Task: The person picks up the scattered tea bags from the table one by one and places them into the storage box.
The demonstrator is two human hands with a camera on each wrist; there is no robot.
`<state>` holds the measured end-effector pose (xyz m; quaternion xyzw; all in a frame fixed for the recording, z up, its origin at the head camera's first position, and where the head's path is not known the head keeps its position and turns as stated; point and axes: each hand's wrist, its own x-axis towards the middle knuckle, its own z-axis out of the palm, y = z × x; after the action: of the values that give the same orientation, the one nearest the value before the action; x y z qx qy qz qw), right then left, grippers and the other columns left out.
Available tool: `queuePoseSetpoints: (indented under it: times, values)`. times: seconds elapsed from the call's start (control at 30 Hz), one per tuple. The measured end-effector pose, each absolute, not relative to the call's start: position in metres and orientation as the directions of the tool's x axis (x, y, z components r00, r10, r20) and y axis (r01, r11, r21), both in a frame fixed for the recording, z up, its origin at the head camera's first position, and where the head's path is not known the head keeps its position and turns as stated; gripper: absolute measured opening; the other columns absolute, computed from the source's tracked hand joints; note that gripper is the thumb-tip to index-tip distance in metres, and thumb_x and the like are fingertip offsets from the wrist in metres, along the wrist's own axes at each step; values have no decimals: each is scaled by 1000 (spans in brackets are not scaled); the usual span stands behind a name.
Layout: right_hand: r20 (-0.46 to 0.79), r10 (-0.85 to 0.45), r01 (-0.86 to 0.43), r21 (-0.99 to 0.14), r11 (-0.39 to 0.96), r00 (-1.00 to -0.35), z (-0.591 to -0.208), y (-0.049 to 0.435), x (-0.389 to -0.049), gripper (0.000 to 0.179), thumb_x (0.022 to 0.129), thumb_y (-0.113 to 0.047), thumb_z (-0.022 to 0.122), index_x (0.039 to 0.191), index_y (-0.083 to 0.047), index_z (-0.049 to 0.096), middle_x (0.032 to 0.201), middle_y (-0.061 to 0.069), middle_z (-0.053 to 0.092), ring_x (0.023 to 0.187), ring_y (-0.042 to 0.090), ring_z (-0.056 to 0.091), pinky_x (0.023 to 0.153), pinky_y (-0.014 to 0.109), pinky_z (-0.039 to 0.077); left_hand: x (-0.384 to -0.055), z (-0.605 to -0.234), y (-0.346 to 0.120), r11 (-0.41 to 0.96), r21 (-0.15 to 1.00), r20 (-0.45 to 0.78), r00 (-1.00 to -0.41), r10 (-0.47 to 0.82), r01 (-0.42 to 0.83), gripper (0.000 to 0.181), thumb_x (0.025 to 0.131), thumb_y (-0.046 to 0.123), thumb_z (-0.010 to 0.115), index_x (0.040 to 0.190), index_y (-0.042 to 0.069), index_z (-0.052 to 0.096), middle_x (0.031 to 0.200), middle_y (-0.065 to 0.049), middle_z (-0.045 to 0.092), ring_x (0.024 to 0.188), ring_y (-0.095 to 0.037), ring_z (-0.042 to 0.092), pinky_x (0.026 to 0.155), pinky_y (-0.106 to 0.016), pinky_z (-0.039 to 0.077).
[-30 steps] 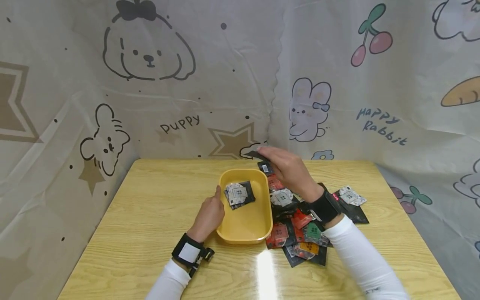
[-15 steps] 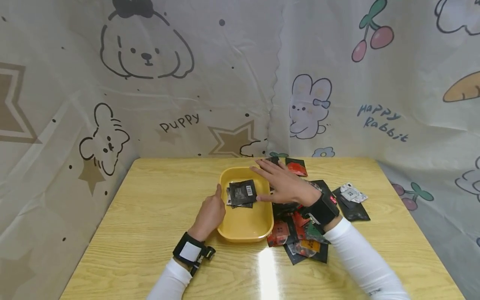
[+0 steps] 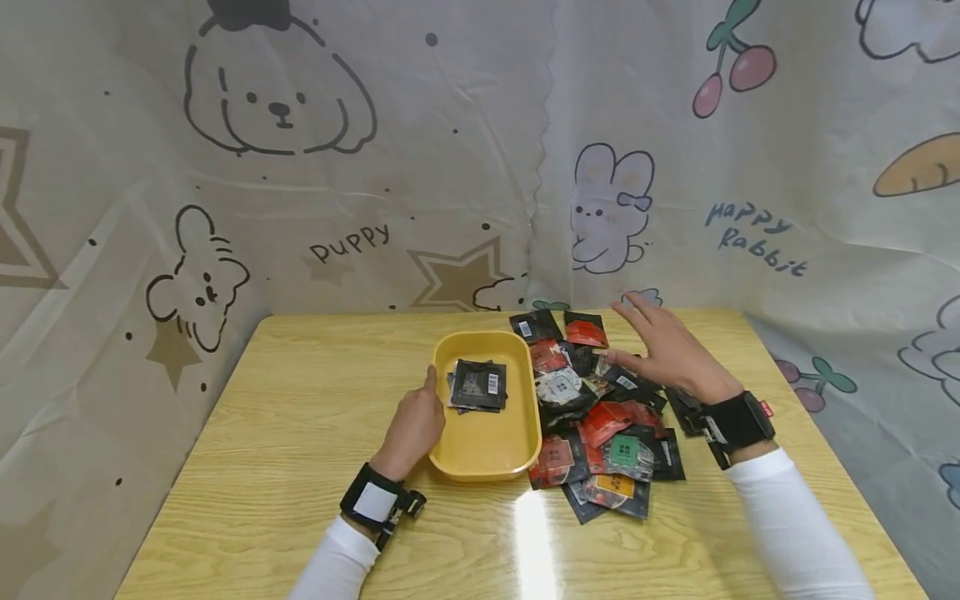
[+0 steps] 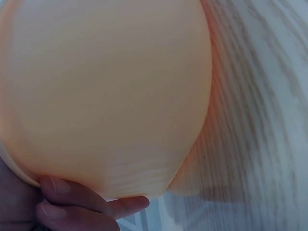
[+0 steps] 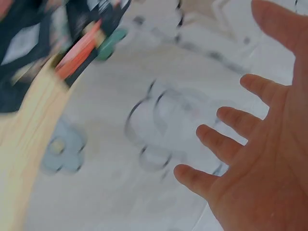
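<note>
A yellow plastic tray stands mid-table with a small stack of flat black packets in it; the top one bears a white barcode label. My left hand grips the tray's left side, and the left wrist view has its curled fingers against the tray wall. My right hand hovers over the right part of a packet pile, fingers spread and holding nothing. The right wrist view looks onto its bare palm. Part of a black packet shows beneath the right wrist.
The pile of black, red, green and orange labelled packets lies right against the tray's right side. Two packets, a black one and a red-and-black one, lie by the table's back edge. A printed curtain hangs behind the table.
My right hand set a black packet on the stack in the tray and let it go. It then swung right, over the pile, fingers spread. My left hand stayed at the tray.
</note>
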<state>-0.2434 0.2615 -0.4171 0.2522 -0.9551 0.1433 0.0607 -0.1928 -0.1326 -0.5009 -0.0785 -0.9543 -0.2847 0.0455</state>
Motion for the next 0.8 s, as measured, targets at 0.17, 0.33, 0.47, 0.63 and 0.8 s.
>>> queuePoseSetpoints:
  times: [0.17,0.33,0.47,0.63,0.8]
  values:
    - [172,-382,-416,-267,869,-908,-436,308,-231,79,91,-38,67,153,-7,29,155,26,18,135,53,23,105,66,18,-194,-502,-133,828,533,126,-984,130,177,55,96,0,44,146,-13,28,66,-11,55,47,-13,48,42,-27,38]
    - [78,-322,-330,-310,892,-944,-464,340,-221,83,88,-33,71,152,-3,27,153,32,17,133,57,22,103,68,20,-193,-501,-133,820,545,128,-983,128,178,55,95,0,44,146,-13,28,64,-8,53,48,-14,48,42,-27,38]
    - [-23,-285,-262,-333,906,-958,-487,351,-220,85,87,-34,72,151,0,28,151,35,17,132,58,22,100,70,22,-193,-500,-134,823,542,123,-984,126,173,55,95,0,45,146,-13,29,65,-8,53,49,-14,48,43,-27,38]
    - [-118,-254,-202,-337,920,-960,-509,355,-218,80,88,-36,69,148,2,32,148,38,21,130,59,25,99,70,26,-194,-501,-133,822,545,104,-986,130,166,55,96,0,43,147,-12,27,62,-6,50,46,-13,46,42,-26,37]
    - [-107,-230,-189,-301,935,-967,-513,349,-217,67,91,-29,66,145,1,39,144,36,33,127,57,34,98,67,31,-193,-501,-133,819,548,118,-985,125,170,55,96,1,43,147,-12,28,61,-6,49,45,-13,46,41,-27,37]
